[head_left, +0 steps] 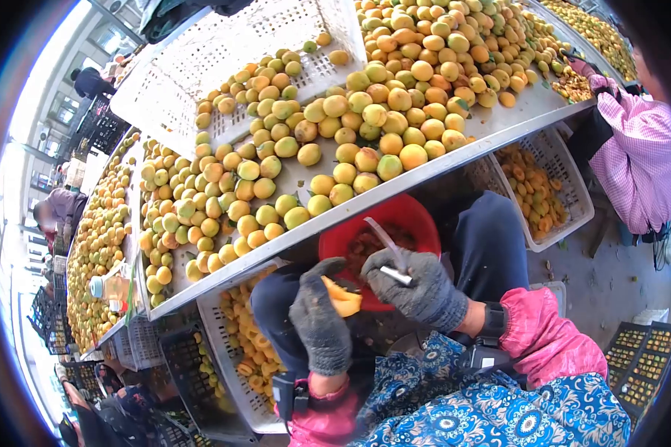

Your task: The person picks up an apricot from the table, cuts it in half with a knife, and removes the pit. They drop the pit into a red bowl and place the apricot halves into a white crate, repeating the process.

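Observation:
My left hand (319, 319), in a grey knit glove, is closed around an opened apricot (341, 297) with its orange flesh showing. My right hand (419, 290), gloved alike, grips a small knife (385, 240); its pale, curved blade points up and away, and a white end (396, 276) shows at the fingers. Beyond both hands, between my knees, stands a red bucket (429, 231) with brownish-orange contents that I cannot make out clearly. The hands are apart, just on my side of its rim.
A metal-edged table (499, 137) ahead bears piled apricots (417, 97) and a tipped white crate (156, 104). Crates of opened fruit stand below, at left (215, 320) and right (580, 195). A co-worker in a pink checked sleeve (637, 141) sits at right. Black trays (634, 357) lie lower right.

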Demonstrator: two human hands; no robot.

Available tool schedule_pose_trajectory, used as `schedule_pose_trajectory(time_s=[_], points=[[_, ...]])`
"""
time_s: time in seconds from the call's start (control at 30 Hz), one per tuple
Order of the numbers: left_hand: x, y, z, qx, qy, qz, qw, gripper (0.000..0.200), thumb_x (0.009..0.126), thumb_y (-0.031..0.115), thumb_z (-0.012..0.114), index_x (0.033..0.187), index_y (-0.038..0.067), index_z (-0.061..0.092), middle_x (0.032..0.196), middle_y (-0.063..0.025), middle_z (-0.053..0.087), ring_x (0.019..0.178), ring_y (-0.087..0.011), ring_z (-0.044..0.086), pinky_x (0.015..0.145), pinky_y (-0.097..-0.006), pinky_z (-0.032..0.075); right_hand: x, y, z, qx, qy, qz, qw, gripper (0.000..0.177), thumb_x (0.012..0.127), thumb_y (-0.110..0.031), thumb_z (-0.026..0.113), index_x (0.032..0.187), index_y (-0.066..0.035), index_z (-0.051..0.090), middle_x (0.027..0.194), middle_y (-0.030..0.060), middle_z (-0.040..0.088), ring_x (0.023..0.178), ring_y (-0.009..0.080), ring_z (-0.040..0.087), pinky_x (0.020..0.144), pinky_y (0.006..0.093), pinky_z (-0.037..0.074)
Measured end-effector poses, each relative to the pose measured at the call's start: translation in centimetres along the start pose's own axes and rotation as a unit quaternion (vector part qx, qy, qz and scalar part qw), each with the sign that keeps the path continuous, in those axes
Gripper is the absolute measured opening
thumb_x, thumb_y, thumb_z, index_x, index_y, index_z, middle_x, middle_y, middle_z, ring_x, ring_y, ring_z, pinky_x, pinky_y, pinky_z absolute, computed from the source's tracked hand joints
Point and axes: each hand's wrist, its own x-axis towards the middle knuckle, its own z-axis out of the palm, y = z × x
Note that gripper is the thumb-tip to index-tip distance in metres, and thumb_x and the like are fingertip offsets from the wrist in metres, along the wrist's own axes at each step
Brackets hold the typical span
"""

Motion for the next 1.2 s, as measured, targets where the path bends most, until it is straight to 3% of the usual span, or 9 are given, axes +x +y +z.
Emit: schedule_pose_trajectory(time_s=[0.07, 0.13, 0.3, 0.4, 0.47, 0.6, 0.83, 1.0, 1.2], points=[[0.5, -0.1, -2.8, 0.184, 0.106, 0.191, 0.958, 0.045, 0.101, 0.036, 0.039, 0.097, 0.000, 0.066, 0.068, -0.0021, 0.057, 0.063, -0.0101, 0.053, 0.062, -0.0220, 0.042, 0.6, -1.3, -0.5, 0.037, 0.052, 0.005, 0.998, 0.011, 0.085, -0.002, 0.061, 0.096, 0.000, 0.063, 0.087, 0.0128, 0.065, 0.079, 0.0195, 0.066, 0.068, 0.0297, 0.050], [0.2, 0.4, -6.4, -0.029, 0.160, 0.041, 0.986, 0.045, 0.100, 0.038, 0.040, 0.096, 0.000, 0.064, 0.065, -0.0027, 0.055, 0.057, -0.0117, 0.052, 0.054, -0.0228, 0.042, 1.0, -1.8, -0.8, 0.046, 0.064, -0.014, 0.997, 0.011, 0.083, 0.001, 0.064, 0.094, -0.001, 0.064, 0.084, 0.0096, 0.065, 0.077, 0.0150, 0.064, 0.067, 0.0272, 0.050], [-0.2, -1.4, -16.8, 0.083, 0.168, 0.002, 0.982, 0.036, 0.098, 0.033, 0.046, 0.098, 0.000, 0.063, 0.070, -0.0076, 0.059, 0.060, -0.0164, 0.057, 0.056, -0.0261, 0.046, 2.1, 5.2, -1.7, -0.217, -0.075, 0.007, 0.973, 0.010, 0.083, -0.009, 0.065, 0.092, -0.004, 0.063, 0.076, 0.0133, 0.064, 0.069, 0.0251, 0.066, 0.064, 0.0349, 0.052], [1.8, -4.3, -19.8, 0.483, 0.095, 0.177, 0.852, 0.029, 0.096, 0.025, 0.052, 0.100, -0.002, 0.062, 0.082, -0.0137, 0.064, 0.076, -0.0228, 0.063, 0.070, -0.0301, 0.050, 2.8, 5.9, -2.2, -0.341, -0.132, 0.052, 0.929, 0.012, 0.081, -0.014, 0.063, 0.089, -0.005, 0.061, 0.075, 0.0173, 0.064, 0.072, 0.0337, 0.064, 0.065, 0.0435, 0.051], [3.5, -2.6, -18.1, 0.398, 0.143, 0.073, 0.903, 0.023, 0.092, 0.015, 0.057, 0.104, -0.003, 0.062, 0.095, -0.0166, 0.065, 0.090, -0.0270, 0.063, 0.082, -0.0325, 0.049, 3.4, 5.8, -2.6, -0.289, -0.108, 0.039, 0.950, 0.013, 0.080, -0.017, 0.062, 0.088, -0.006, 0.060, 0.075, 0.0190, 0.063, 0.074, 0.0372, 0.063, 0.066, 0.0472, 0.049], [10.4, 0.5, -10.5, 0.348, 0.088, 0.158, 0.920, 0.026, 0.089, 0.013, 0.059, 0.109, -0.003, 0.062, 0.098, -0.0165, 0.065, 0.090, -0.0267, 0.063, 0.084, -0.0338, 0.048, 4.2, 5.3, -3.2, -0.202, -0.112, 0.051, 0.972, 0.012, 0.080, -0.012, 0.060, 0.091, -0.007, 0.059, 0.074, 0.0179, 0.062, 0.074, 0.0372, 0.063, 0.065, 0.0459, 0.050], [24.9, -2.1, 1.0, 0.472, -0.092, 0.279, 0.831, 0.027, 0.093, 0.021, 0.055, 0.112, 0.004, 0.063, 0.105, -0.0205, 0.065, 0.098, -0.0338, 0.063, 0.083, -0.0385, 0.050, 5.0, 4.3, -4.6, -0.152, -0.113, 0.100, 0.977, 0.016, 0.087, -0.014, 0.058, 0.099, -0.005, 0.057, 0.076, 0.0178, 0.062, 0.073, 0.0372, 0.063, 0.065, 0.0428, 0.051], [28.5, -4.6, 4.9, 0.586, -0.112, 0.122, 0.793, 0.051, 0.092, 0.047, 0.048, 0.117, 0.004, 0.058, 0.103, -0.0248, 0.064, 0.100, -0.0399, 0.061, 0.085, -0.0468, 0.049, 4.8, 5.0, -5.5, -0.104, -0.092, 0.129, 0.982, 0.029, 0.088, -0.020, 0.062, 0.112, -0.004, 0.059, 0.091, 0.0202, 0.064, 0.081, 0.0367, 0.065, 0.070, 0.0409, 0.053], [31.5, -9.8, 3.5, 0.478, -0.103, 0.217, 0.845, 0.042, 0.079, 0.033, 0.073, 0.103, 0.000, 0.063, 0.090, -0.0201, 0.068, 0.084, -0.0361, 0.064, 0.079, -0.0406, 0.049, 4.9, 4.0, -6.0, -0.047, -0.069, 0.156, 0.984, 0.035, 0.092, -0.025, 0.059, 0.124, -0.010, 0.055, 0.099, 0.0175, 0.066, 0.087, 0.0314, 0.067, 0.074, 0.0376, 0.052]])
